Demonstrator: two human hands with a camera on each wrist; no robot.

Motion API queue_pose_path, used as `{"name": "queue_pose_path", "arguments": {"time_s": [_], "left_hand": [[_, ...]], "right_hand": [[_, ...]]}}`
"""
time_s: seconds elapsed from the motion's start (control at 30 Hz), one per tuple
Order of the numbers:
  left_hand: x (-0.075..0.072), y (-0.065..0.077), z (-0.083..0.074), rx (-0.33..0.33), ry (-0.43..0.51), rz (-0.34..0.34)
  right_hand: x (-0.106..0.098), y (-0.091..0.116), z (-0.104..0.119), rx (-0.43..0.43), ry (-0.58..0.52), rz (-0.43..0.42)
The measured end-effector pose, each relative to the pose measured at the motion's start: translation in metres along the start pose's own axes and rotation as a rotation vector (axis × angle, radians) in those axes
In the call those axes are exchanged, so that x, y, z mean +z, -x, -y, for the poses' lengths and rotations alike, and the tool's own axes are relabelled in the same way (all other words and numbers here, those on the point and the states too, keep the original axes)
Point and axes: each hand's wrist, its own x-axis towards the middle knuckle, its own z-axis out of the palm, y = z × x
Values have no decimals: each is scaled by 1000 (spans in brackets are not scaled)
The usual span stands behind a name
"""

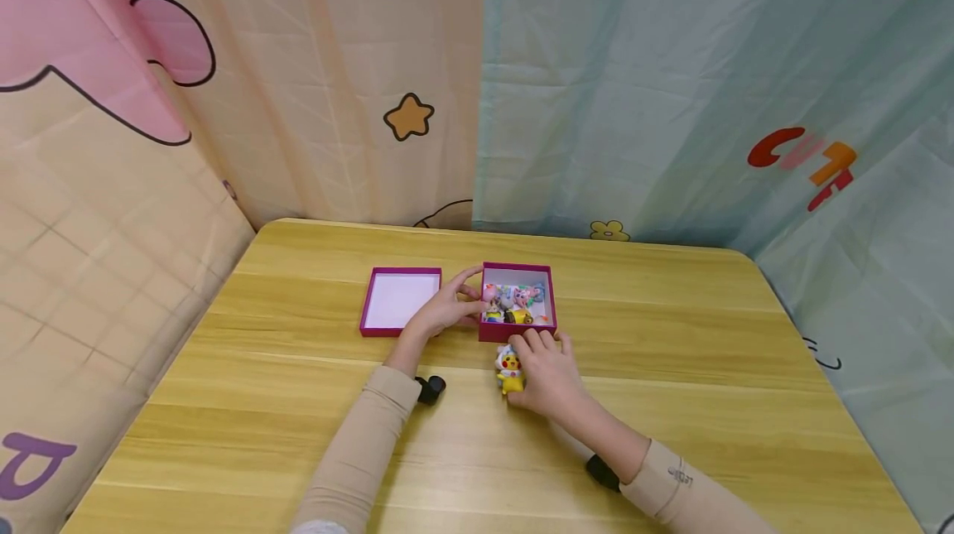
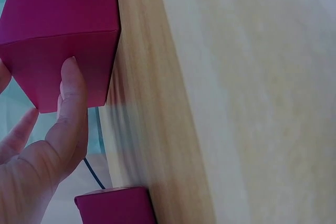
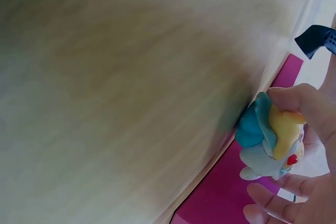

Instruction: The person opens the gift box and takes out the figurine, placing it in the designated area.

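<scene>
A small yellow figurine (image 1: 510, 370) with a white hood and red cheeks is pinched between the thumb and fingers of my right hand (image 1: 551, 374), just in front of a magenta box (image 1: 517, 334). In the right wrist view the figurine (image 3: 263, 142) also shows a teal part at the thumb end. Inside the box several small figurines (image 1: 519, 315) lie together. My left hand (image 1: 447, 309) is at the box's left side; in the left wrist view a nearly straight finger touches the box wall (image 2: 42, 72).
The matching magenta lid (image 1: 401, 300) lies inside up on the wooden table (image 1: 671, 335), left of the box. A black wrist device (image 1: 431, 389) sits under the left forearm, another (image 1: 602, 473) under the right. Printed curtains (image 1: 596, 87) hang behind the table.
</scene>
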Motion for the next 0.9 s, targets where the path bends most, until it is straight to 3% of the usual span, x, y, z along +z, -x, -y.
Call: {"name": "queue_pose_path", "arguments": {"time_s": [0.17, 0.3, 0.63, 0.9], "left_hand": [[4, 12, -14, 5, -9, 5], [5, 15, -16, 13, -9, -1], [0, -3, 5, 2, -3, -26], [2, -3, 7, 8, -26, -66]], "right_hand": [[2, 0, 0, 2, 17, 3], [4, 0, 1, 13, 31, 16], [5, 0, 2, 30, 60, 64], [4, 1, 3, 31, 56, 73]]}}
